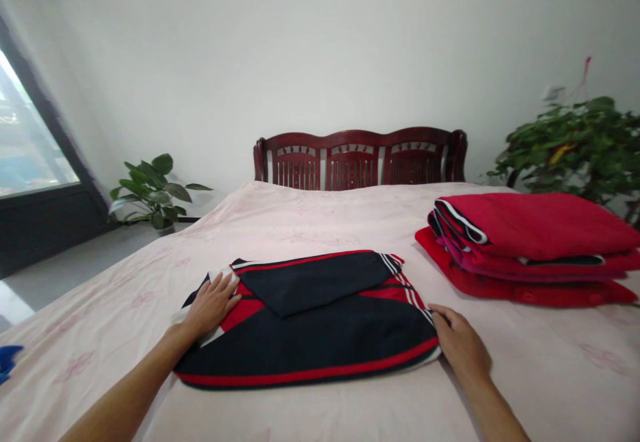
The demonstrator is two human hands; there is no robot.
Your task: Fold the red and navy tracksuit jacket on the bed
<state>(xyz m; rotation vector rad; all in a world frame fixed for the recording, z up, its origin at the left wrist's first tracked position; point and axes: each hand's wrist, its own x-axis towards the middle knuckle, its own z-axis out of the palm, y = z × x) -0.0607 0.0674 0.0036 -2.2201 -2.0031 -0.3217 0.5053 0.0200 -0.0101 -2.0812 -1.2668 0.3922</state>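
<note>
A navy jacket with red and white stripes lies folded flat on the bed, a sleeve laid across its top. My left hand rests flat on the garment's left end, fingers stretched out. My right hand is at the right end, fingers curled around the striped edge of the garment.
The pale pink bedsheet covers the bed. A stack of folded red garments sits at the right. A dark wooden headboard stands behind, potted plants at left and right. Something blue lies at the far left edge.
</note>
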